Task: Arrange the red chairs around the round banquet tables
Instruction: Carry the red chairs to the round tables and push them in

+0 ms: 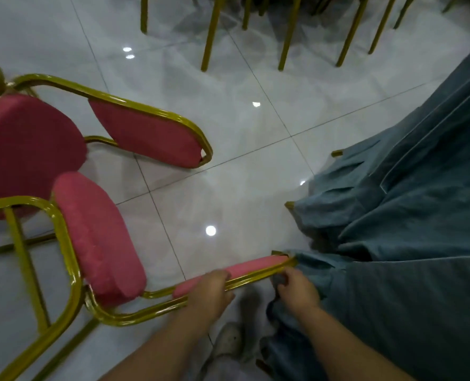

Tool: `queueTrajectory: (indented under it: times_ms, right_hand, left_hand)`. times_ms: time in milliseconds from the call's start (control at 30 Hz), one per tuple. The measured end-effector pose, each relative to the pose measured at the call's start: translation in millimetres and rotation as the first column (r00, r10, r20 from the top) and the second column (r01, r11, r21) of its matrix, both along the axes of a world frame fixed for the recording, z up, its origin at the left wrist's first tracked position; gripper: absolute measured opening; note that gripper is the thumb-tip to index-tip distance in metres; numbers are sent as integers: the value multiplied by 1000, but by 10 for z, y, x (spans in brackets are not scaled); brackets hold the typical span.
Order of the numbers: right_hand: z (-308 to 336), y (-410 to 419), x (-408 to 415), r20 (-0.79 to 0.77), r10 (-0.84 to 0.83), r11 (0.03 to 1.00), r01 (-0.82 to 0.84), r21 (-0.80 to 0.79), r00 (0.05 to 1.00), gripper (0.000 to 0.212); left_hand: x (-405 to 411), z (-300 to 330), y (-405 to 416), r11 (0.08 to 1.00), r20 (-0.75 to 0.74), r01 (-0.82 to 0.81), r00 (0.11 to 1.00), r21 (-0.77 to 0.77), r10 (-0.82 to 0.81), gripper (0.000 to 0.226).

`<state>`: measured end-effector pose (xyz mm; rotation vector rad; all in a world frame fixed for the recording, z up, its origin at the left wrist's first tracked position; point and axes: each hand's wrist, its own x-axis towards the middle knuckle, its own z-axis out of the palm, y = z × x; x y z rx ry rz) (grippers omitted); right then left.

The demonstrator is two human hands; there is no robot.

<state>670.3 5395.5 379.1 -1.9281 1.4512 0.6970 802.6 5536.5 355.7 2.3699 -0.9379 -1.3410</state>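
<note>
Now a red chair [30,138] stands far to the left of the left hand [210,292]. That hand grips the gold top rail of another red chair [99,240]. Just beside it, the right hand [297,288] pinches the blue-grey cloth [407,215].

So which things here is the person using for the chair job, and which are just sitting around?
For the job:
- red chair gripped at its backrest by the left hand
- right hand pinching the blue-grey tablecloth
- two more red chairs waiting at the left

Just around:
- gold chair legs at the top
- shiny tiled floor
- the person's shoe
</note>
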Motion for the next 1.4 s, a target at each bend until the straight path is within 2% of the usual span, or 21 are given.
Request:
queueTrajectory:
  times_ms: [133,267,433,633,800,900,1000,1067,1133,1200,1333,1400]
  right_hand:
    - [-334,-57,-40,61,0,994,7,-113,998,35]
    - [-497,-45,-87,157,-84,983,107,-147,984,55]
    - [-550,-110,-112,143,-89,986,107,-126,986,56]
    - [-298,-79,-96,158,-78,987,99,-128,984,58]
    - [84,7,15,226,-31,979,75,-188,974,48]
    - [404,73,122,375,-155,945,248,-214,914,39]
    - [767,114,246,453,-356,901,429,-66,817,42]
    - [1014,159,315,381,-295,941,335,-42,876,47]
    - [1286,233,384,308,-99,986,135,-98,946,51]
    - [1578,333,468,286,91,985,-44,-167,954,49]
    - [2275,510,728,222,405,902,-348,-256,887,26]
    - [2620,612,889,131,603,784,-554,-279,787,27]
  left_hand:
    - [-196,-486,-343,976,26,204,979,-79,-203,44]
    - [-315,-692,-600,922,178,384,912,-52,-370,31]
    - [-323,-705,-650,866,250,500,839,-9,-483,31]
    - [-197,-400,-468,921,196,387,907,-35,-373,32]
    - [-6,90,-225,954,199,288,943,-81,-267,27]
    - [173,522,-55,970,230,223,954,-102,-195,23]
    - [396,994,164,978,262,175,955,-113,-140,25]
    - [535,1310,355,983,269,135,958,-127,-97,25]
    - [664,1619,563,982,280,102,958,-157,-55,25]
    - [770,1931,763,983,292,68,956,-173,-14,24]
    - [914,2493,1214,982,277,-25,958,-190,78,15]
    - [943,2747,1489,979,280,-62,953,-192,115,14]
